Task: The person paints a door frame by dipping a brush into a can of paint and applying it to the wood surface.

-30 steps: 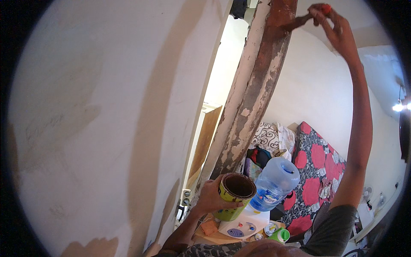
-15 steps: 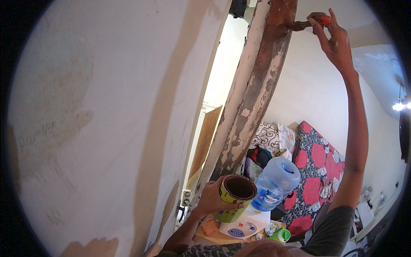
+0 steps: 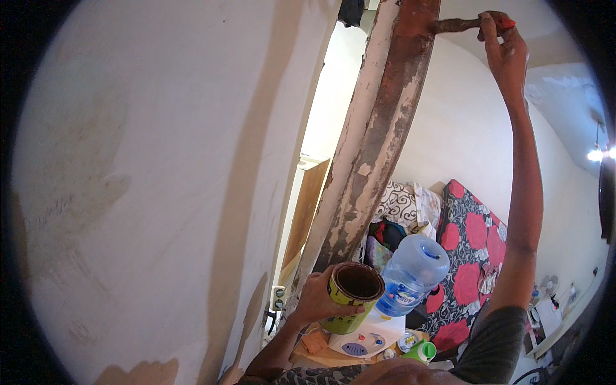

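Note:
My left hand [image 3: 316, 300] grips a yellow-green paint can [image 3: 350, 295] with a dark brown inside, held low in front of me. My right hand [image 3: 502, 48] reaches high overhead and holds a paintbrush [image 3: 459, 24] with a red handle end. The brush's bristles touch the upper part of a peeling door frame [image 3: 378, 138], which is brown with flaking cream patches. The top of the frame looks freshly dark brown.
A large pale wall [image 3: 160, 186] fills the left. Below stand a blue water jug [image 3: 410, 274] on a white dispenser [image 3: 366, 340], a green-capped bottle [image 3: 420, 351], and a black mattress with red flowers [image 3: 468, 269] leaning on the far wall. A switch box [image 3: 278, 298] sits on the wall.
My right hand with the brush has shifted slightly left and down along the top of the frame. The can in my left hand stays in place.

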Motion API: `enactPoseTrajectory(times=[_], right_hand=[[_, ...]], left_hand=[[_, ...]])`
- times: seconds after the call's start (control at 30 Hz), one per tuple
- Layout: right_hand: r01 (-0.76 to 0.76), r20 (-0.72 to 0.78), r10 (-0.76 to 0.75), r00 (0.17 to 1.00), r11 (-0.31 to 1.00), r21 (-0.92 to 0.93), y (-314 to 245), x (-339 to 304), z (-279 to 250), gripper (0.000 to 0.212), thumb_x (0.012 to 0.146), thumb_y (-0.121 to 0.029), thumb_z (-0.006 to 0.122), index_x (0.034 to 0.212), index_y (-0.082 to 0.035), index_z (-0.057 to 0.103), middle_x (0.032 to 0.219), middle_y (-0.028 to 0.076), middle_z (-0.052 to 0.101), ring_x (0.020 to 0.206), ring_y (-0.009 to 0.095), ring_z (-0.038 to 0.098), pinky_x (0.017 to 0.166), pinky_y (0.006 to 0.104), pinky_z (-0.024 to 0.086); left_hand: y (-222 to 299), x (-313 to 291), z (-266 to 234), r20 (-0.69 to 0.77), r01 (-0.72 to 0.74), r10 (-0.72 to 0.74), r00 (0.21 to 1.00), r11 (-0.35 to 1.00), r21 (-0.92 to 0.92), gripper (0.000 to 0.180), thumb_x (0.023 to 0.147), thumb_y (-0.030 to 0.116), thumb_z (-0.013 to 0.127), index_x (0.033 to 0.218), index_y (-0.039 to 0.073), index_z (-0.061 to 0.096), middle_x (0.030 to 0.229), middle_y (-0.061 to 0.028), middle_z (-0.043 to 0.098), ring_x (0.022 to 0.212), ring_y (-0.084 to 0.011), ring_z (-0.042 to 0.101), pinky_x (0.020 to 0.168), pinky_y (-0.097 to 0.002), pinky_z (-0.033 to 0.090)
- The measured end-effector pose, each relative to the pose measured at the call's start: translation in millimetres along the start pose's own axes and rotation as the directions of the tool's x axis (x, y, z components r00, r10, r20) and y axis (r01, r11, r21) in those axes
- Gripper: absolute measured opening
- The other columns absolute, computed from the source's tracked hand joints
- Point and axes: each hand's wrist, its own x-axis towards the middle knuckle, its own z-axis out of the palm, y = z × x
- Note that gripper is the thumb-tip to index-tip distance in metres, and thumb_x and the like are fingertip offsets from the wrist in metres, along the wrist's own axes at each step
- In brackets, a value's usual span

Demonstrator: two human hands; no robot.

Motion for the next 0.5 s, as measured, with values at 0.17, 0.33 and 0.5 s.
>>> enactPoseTrajectory(times=[0.17,0.33,0.5], right_hand=[[0.03,-0.067,-0.032,0.997,0.999,-0.032,-1,-16,11,0.027,0.097,-0.03,0.059,0.101,-0.005,0.068,0.071,0.004,0.066,0.071,0.01,0.062,0.061,0.0277,0.048],[-0.048,-0.095,0.051,0.994,0.998,0.043,3,-19,-1,0.028,0.097,-0.03,0.059,0.099,-0.003,0.068,0.073,0.006,0.069,0.07,0.011,0.064,0.064,0.0269,0.049],[-0.066,-0.173,0.087,0.981,0.99,0.121,0,-24,14,0.026,0.096,-0.027,0.057,0.095,-0.003,0.067,0.069,0.004,0.064,0.066,0.011,0.06,0.064,0.0283,0.047]], left_hand=[[-3,0,-2,0.0,0.0,0.0,1.0,1.0,0.003,0.089,0.056,0.059,0.086,0.125,0.012,0.056,0.108,-0.0082,0.07,0.1,-0.0258,0.068,0.099,-0.0412,0.043],[-7,1,0,0.002,-0.035,0.036,0.999,0.998,-0.056,0.089,0.056,0.058,0.087,0.125,0.011,0.055,0.108,-0.0078,0.07,0.101,-0.0258,0.068,0.1,-0.0412,0.042],[1,1,-1,0.02,-0.012,0.013,1.0,0.997,-0.083,0.088,0.057,0.057,0.087,0.125,0.011,0.055,0.108,-0.0076,0.07,0.101,-0.0255,0.067,0.099,-0.0413,0.042]])
